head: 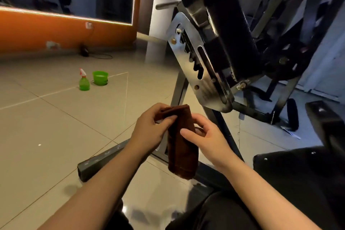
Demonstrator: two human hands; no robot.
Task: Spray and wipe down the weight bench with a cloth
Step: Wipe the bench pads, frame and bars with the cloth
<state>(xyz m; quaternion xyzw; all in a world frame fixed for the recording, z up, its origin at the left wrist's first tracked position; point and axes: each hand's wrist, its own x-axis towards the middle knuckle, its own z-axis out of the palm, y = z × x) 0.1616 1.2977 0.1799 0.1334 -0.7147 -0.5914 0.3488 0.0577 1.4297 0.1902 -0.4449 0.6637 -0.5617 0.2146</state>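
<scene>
Spray bottle (84, 82), green: upright on floor, far left, beside green tub (100, 78); well out of reach, so the wipe may go on dry.
Left hand (151, 127): fingers pinching top of cloth.
Cloth (182, 142), brown, folded: hanging between both hands; folds may slip loose during regrip.
Right hand (203, 134): fingers loosely curled on cloth's edge.
Weight bench (229, 30), black pad on notched steel bracket: upper right; cloth could snag in notches.
</scene>
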